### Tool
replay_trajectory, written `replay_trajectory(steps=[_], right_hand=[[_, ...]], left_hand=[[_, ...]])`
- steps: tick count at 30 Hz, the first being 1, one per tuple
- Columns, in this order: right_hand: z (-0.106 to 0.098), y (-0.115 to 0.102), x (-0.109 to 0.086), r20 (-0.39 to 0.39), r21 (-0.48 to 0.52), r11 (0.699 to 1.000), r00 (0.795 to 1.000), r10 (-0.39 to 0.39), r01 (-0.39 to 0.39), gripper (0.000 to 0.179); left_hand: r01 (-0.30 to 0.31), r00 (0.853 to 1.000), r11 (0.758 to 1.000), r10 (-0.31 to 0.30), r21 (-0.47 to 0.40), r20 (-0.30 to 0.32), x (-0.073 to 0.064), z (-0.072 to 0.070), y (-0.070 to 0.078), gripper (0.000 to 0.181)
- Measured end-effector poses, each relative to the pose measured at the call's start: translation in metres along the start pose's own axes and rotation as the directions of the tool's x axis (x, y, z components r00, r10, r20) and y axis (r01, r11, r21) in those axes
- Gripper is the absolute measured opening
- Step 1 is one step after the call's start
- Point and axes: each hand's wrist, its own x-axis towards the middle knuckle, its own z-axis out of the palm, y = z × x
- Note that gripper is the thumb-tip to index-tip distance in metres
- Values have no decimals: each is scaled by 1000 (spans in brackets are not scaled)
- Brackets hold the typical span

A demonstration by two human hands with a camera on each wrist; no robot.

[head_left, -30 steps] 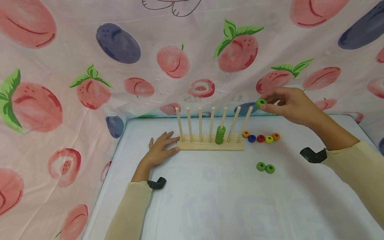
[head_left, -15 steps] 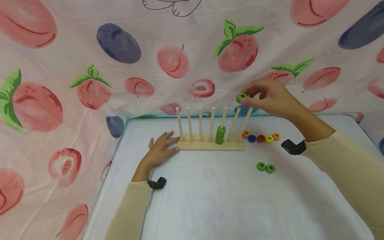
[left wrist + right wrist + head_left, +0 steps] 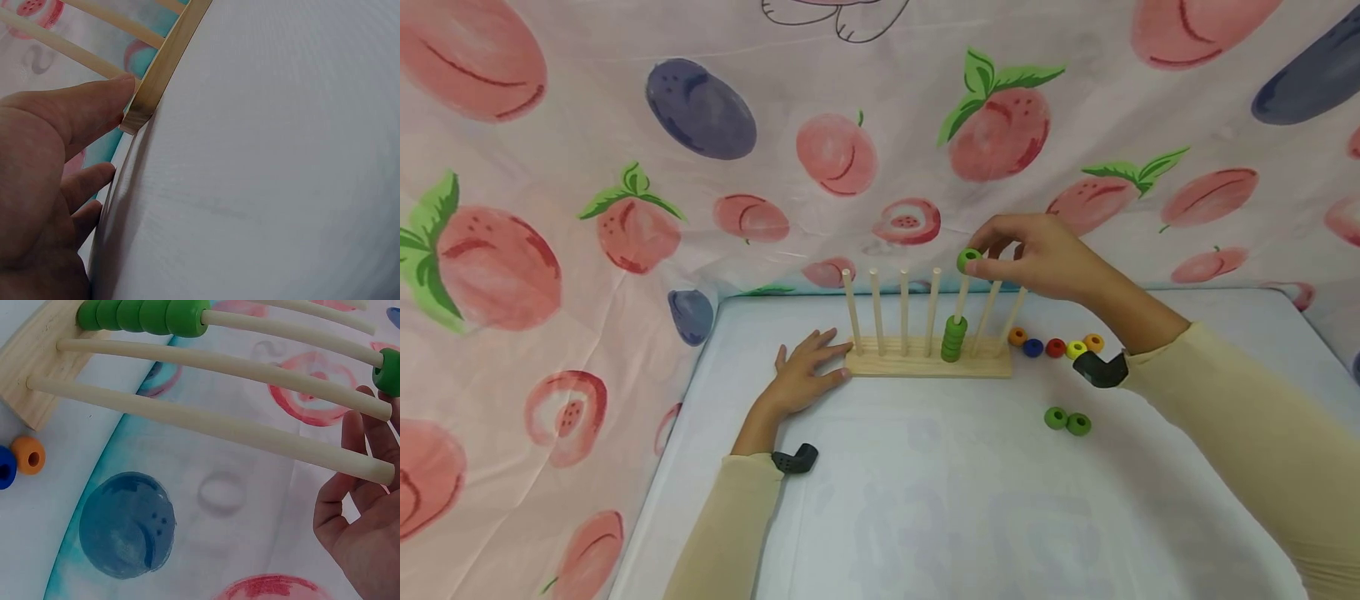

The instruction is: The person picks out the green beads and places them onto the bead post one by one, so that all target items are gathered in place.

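A wooden peg rack (image 3: 898, 365) with a row of upright pegs stands toward the back of the table. Several green beads (image 3: 953, 342) are stacked on its third peg from the right. At the top of that same peg, my right hand (image 3: 1045, 254) pinches another green bead (image 3: 963, 262) between thumb and fingers. The right wrist view has this held bead (image 3: 391, 375) right at the peg's tip. My left hand (image 3: 805, 377) lies at the rack's left end, fingers spread; its thumb (image 3: 109, 103) touches the end of the base.
Right of the rack lie loose beads: two orange, a blue one (image 3: 1033, 348), a red one (image 3: 1056, 348) and a yellow one (image 3: 1076, 349). Two green beads (image 3: 1056, 418) lie nearer the front. A fruit-print cloth (image 3: 737, 75) hangs behind and left of the table.
My right hand has carried the green bead leftward, past the two rightmost pegs, to the tip of the peg with the green stack. The left hand has stayed at the rack's end.
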Motion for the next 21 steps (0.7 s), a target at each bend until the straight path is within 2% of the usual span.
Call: replay_trajectory(steps=[9, 21], right_hand=[[5, 3, -1, 50, 21, 1000, 999, 20, -21, 26], [6, 5, -2, 51, 18, 1000, 999, 13, -14, 24]], left_hand=[[9, 1000, 1000, -9, 8, 0, -1, 0, 2, 55], [8, 1000, 1000, -8, 6, 1, 0, 1, 2, 55]])
